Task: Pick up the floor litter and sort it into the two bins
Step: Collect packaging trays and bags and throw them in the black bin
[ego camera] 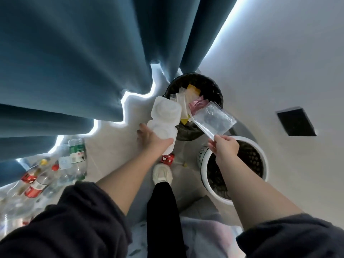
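Note:
My left hand [151, 139] grips a white moulded plastic tray [164, 120] from below, its far end over the rim of the black mesh bin [218, 91]. My right hand [224, 147] pinches the corner of a clear zip bag [214, 119], which hangs over the black bin's near right edge. Several wrappers and small bags, yellow, pink and clear, lie inside the black bin. The white perforated bin [203, 158] stands to the right, under my right forearm, its dark inside partly hidden.
Blue curtains [74, 62] hang on the left and behind the bins. Several plastic bottles [77, 155] and red cans [32, 189] lie on the floor at lower left. A red can [167, 158] lies by my white shoe [162, 174]. A dark square [296, 121] marks the right wall.

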The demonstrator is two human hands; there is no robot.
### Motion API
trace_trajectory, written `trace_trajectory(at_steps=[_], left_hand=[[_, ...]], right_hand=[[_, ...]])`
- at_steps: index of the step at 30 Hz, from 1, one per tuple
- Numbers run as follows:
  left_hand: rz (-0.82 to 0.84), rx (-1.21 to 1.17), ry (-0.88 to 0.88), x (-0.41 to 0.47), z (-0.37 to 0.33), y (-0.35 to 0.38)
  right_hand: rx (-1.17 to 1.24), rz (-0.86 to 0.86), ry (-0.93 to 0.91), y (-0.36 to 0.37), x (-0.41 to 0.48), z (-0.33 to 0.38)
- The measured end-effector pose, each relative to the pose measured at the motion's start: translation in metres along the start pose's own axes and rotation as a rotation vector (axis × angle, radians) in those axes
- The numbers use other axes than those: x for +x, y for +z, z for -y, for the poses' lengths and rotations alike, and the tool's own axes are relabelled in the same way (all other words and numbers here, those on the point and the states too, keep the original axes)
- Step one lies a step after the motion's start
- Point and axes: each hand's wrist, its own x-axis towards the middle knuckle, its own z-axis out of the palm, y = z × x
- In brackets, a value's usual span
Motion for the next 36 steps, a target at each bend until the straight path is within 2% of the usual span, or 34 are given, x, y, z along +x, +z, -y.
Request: trace_trajectory(at_steps=[12,18,22,24,25,29,31,33,36], left_hand=[[-0.035,0.422,0.173,0.107,-0.084,0.089],[-0.093,0.646,0.339,0.125,-0.074,0.075],[-0.073,0.681,0.428,0.137,-0.06,0.053],[-0.061,0.693,0.418,0.14,-0.054,0.042],[-0.054,0.7,0.405,0.14,-0.05,0.035],[-0.037,0.718,0.387,0.135,-0.036,0.006],[-0.029,0.719,0.37,0.131,-0.03,-0.002],[-0.023,0.725,0.363,0.121,-0.02,-0.019],[-0.021,0.73,0.366,0.101,0.002,-0.045]], right_hand=[[0.104,-0.037,0.052,0.033,0.098,0.007],[0.164,-0.061,0.078,0.055,0.102,0.015],[0.12,0.08,0.25,0.092,0.098,0.021],[-0.007,0.112,0.29,0.104,0.098,0.021],[-0.117,0.103,0.251,0.107,0.096,0.021],[-0.798,0.137,-0.177,0.1,0.076,0.021],[-1.053,0.159,-0.369,0.091,0.072,0.021],[-1.228,0.155,-0.503,0.084,0.054,0.02],[-1.387,0.187,-0.57,0.076,0.022,0.015]])
